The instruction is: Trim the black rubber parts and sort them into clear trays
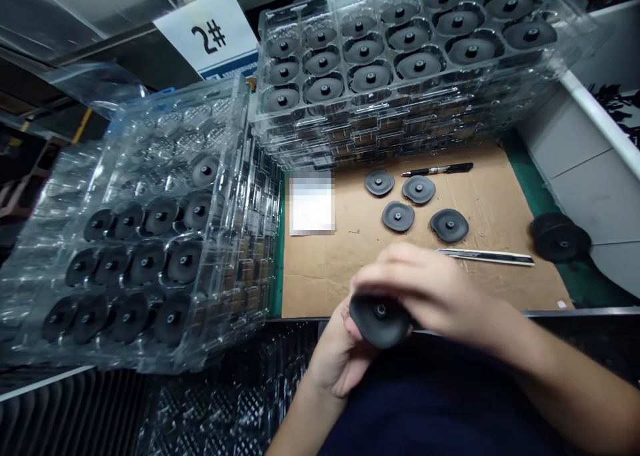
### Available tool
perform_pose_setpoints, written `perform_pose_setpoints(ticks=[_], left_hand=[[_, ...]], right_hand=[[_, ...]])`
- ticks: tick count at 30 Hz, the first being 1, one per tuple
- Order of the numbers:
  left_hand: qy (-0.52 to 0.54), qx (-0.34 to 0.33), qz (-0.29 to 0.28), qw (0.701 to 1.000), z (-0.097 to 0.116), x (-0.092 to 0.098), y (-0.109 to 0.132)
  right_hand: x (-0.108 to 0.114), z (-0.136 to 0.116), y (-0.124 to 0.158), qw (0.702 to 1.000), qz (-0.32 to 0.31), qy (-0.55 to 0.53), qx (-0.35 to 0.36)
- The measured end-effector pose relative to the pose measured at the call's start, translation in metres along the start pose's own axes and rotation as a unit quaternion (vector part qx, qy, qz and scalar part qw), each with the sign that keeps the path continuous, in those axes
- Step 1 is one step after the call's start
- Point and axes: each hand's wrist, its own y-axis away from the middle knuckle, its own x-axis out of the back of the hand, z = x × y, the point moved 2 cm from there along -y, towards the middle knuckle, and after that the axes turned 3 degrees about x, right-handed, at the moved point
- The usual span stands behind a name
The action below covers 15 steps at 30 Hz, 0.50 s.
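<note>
- Being pinched by the fingers (pixel 385 273) of the right hand (pixel 440 296) against the cupped left hand (pixel 337 363), a black moulded disc (pixel 377 323) is held at the near edge of the table (pixel 545 313), its central stud left uncovered.
- Four similar discs (pixel 397 216) are spaced apart on a cardboard sheet (pixel 325 283), so that none overlap.
- Further discs are seated singly in the pockets of clear plastic trays, stacked far (pixel 390 126) and left (pixel 235 196), which keeps them separated.
</note>
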Motion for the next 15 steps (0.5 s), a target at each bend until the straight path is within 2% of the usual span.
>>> perform_pose_setpoints(ticks=[3, 5, 8, 10, 12, 15], left_hand=[[0.036, 0.016, -0.050, 0.998, 0.002, 0.001, 0.003], [0.056, 0.019, -0.074, 0.995, 0.002, 0.003, 0.004], [0.076, 0.026, -0.081, 0.994, 0.000, 0.006, 0.003], [0.080, 0.029, -0.082, 0.993, -0.001, 0.005, 0.001], [0.075, 0.033, -0.088, 0.993, -0.002, 0.003, 0.000], [0.056, 0.039, -0.098, 0.993, -0.003, 0.001, -0.002]], right_hand=[[0.001, 0.034, 0.016, 0.983, 0.053, 0.046, -0.169], [-0.012, 0.053, 0.034, 0.969, 0.052, 0.056, -0.236], [-0.042, 0.069, 0.061, 0.969, 0.027, 0.022, -0.243], [-0.051, 0.072, 0.070, 0.970, 0.022, 0.010, -0.241], [-0.043, 0.066, 0.069, 0.965, 0.045, 0.009, -0.258], [-0.012, 0.038, 0.051, 0.956, 0.131, 0.047, -0.259]])
